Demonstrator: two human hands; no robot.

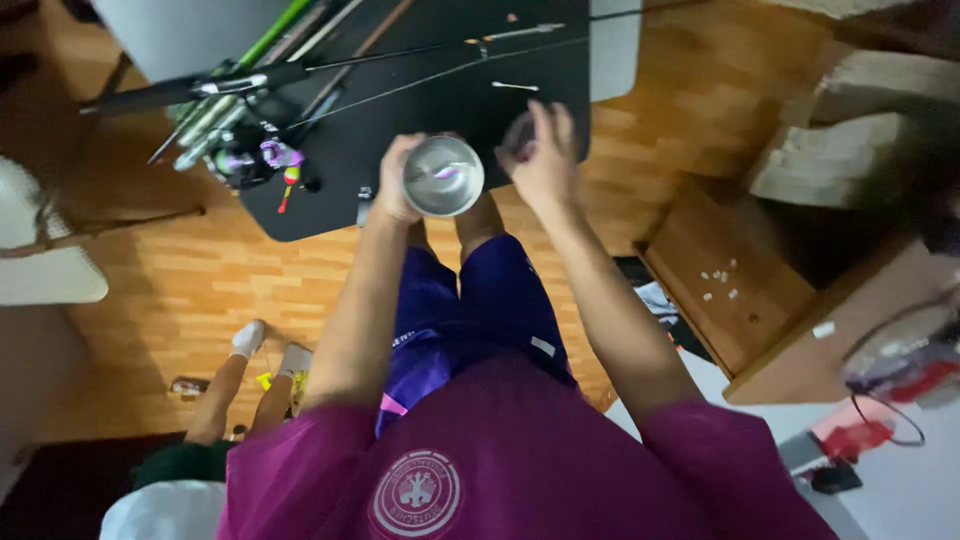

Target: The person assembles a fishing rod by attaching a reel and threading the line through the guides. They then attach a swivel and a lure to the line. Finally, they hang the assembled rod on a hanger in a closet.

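the left hand (396, 180) wraps its fingers around the side of a round silver tin (443, 176), holding it open side up over the near edge of the black bench (440, 90). just right of the tin, the right hand (545, 155) is raised with its fingers curled round a small dark blurred thing (518, 135); i cannot tell how tightly they pinch it. fishing rods (240, 85) and a reel (245, 160) lie on the far left of the bench, above the wooden floor (180, 290).

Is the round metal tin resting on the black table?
No, the left hand holds the round metal tin up in the air, above the near edge of the black table.
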